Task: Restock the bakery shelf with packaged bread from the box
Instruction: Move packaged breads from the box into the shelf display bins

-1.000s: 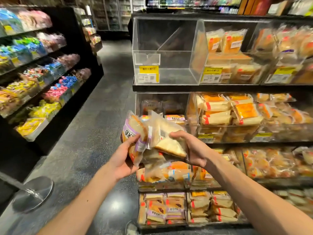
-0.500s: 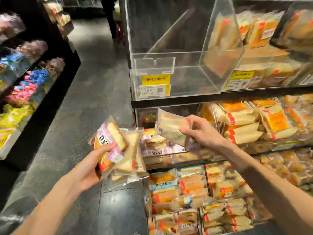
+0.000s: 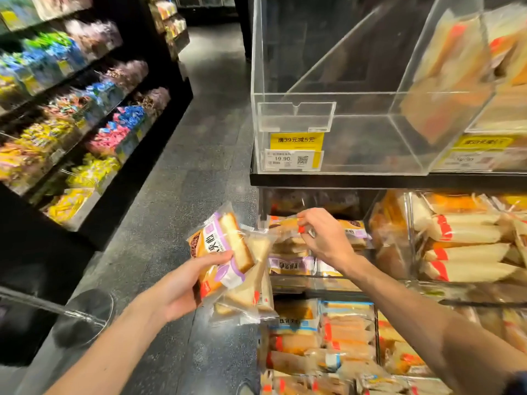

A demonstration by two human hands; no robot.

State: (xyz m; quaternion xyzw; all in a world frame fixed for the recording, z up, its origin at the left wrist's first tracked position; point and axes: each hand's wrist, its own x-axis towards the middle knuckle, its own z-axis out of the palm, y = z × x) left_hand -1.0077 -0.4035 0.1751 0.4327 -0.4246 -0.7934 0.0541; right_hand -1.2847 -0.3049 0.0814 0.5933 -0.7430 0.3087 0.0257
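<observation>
Hands | left hand (image 3: 179, 286) grips bread packets (image 3: 225, 246) | right hand (image 3: 328, 240) pinches packet (image 3: 282, 223)

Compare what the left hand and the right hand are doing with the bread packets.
The left hand grips several packets out over the aisle floor; the right hand pinches a single packet at the middle-shelf bin. The left hand's palm faces up, the right hand's down. Both hold clear-wrapped bread.

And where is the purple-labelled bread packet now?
Head view, lower centre: the left hand grips the purple-labelled bread packet, just left of the right hand.
</observation>
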